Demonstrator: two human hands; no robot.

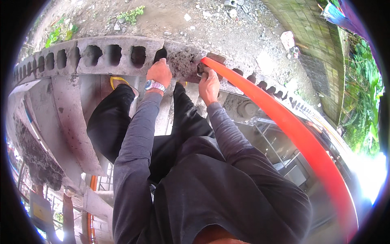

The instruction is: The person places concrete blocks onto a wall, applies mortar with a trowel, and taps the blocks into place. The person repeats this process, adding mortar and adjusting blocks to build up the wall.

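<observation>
My left hand (158, 75), a wristwatch below it, has its fingers curled over the edge of a grey hollow-core concrete slab (105, 42), beside a dark hollow. To its right, my right hand (209, 85) is closed at a small brownish piece (216, 59) on the slab; what exactly its fingers grip is partly hidden. A long flat red strip (276, 114) starts just above that hand and runs down to the lower right, bending in the lens.
Concrete beams (65, 122) lie below and left around my sandalled feet (120, 84). Beyond the slab is rubble-strewn ground (178, 20). A mossy block wall (313, 49) and plants (361, 73) stand at the right. Metal rods (264, 138) show below the slab.
</observation>
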